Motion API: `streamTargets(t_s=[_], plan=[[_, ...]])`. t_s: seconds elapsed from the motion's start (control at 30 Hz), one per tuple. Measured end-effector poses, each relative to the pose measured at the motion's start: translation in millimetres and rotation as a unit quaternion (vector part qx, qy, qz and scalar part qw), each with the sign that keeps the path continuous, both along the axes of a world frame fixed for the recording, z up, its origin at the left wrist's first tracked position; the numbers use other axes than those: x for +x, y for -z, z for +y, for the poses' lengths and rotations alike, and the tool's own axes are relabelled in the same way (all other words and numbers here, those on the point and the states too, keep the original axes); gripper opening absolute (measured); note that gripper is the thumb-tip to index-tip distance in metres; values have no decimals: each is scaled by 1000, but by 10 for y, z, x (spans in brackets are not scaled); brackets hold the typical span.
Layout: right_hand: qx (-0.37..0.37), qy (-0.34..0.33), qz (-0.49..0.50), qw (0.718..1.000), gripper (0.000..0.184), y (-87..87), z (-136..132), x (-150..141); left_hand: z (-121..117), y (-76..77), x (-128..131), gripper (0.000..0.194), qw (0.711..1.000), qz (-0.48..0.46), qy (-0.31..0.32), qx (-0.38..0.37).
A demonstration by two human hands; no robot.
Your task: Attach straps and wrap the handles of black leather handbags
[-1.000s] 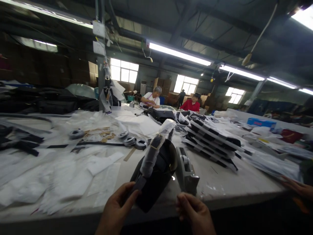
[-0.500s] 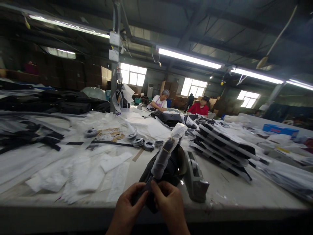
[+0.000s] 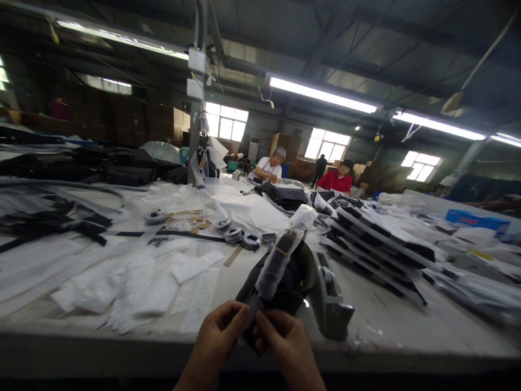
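A black bag lies at the near edge of the grey table. Its strap rises from it, wrapped in clear plastic film with a white tuft at the top. My left hand pinches the lower end of the strap, thumb on top. My right hand is closed right beside it on the same strap end, fingers touching those of the left. Both wrists come in from the bottom edge.
A grey tape dispenser stands just right of the bag. Stacked black flat pieces lie further right. White wrapping sheets and tape rolls cover the left. Two people sit at the far end.
My right hand has come in from the right and closed on the strap end next to my left hand. The view has shifted slightly leftward and down.
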State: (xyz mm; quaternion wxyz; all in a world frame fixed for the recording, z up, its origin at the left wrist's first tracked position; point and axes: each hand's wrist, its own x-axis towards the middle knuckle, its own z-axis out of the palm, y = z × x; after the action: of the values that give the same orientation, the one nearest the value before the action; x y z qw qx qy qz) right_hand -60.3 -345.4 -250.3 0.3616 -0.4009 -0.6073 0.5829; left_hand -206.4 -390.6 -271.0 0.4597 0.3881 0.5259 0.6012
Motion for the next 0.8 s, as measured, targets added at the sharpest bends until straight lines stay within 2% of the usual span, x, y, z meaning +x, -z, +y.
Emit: streamTargets(t_s=[0.2,0.27,0.47,0.6,0.8], plan=[[20,11,-1,1000,44,9,-43,-28,46,-35,24,46,999,6,-35,-19],[24,25,2,999,43,25,-53,-22,32,1,27,49,1000,-9,-19,-14],[8,72,19,997,46,89,-91,-49,-56,41,-40,50,992,-65,94,-47],[5,98,16,995,46,131,-106,-112,-50,17,-69,52,988,-96,101,-60],[38,155,20,987,45,195,-135,-227,6,111,-29,56,988,-91,100,-72]])
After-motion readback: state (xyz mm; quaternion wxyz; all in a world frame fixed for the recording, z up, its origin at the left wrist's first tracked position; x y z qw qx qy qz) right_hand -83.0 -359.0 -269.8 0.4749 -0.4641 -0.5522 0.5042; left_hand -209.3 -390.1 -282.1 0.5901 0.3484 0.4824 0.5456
